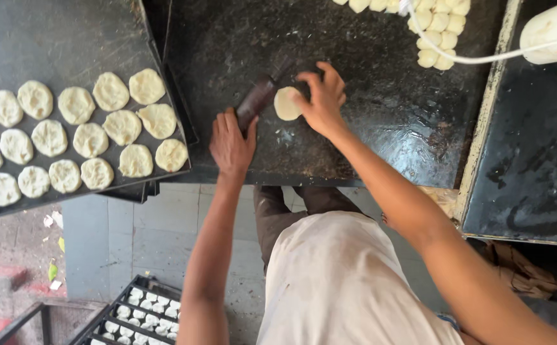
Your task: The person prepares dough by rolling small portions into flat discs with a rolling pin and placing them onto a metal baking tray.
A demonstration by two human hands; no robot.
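My left hand (230, 142) grips the near end of a dark wooden rolling pin (259, 97) that points away across the black worktop (368, 128). Just right of the pin lies a small round disc of pale dough (285, 104). My right hand (322, 96) rests on the disc's right edge with fingers spread over it. Both forearms reach forward from my white-clad body at the bottom of the view.
A black tray (61, 38) at the left holds several flattened dough rounds (90, 139). Small dough balls (441, 29) sit at the worktop's far edge, crossed by a white cable (502, 56). Another dark surface (534, 160) lies right. A crate of dough pieces (141, 313) stands on the floor.
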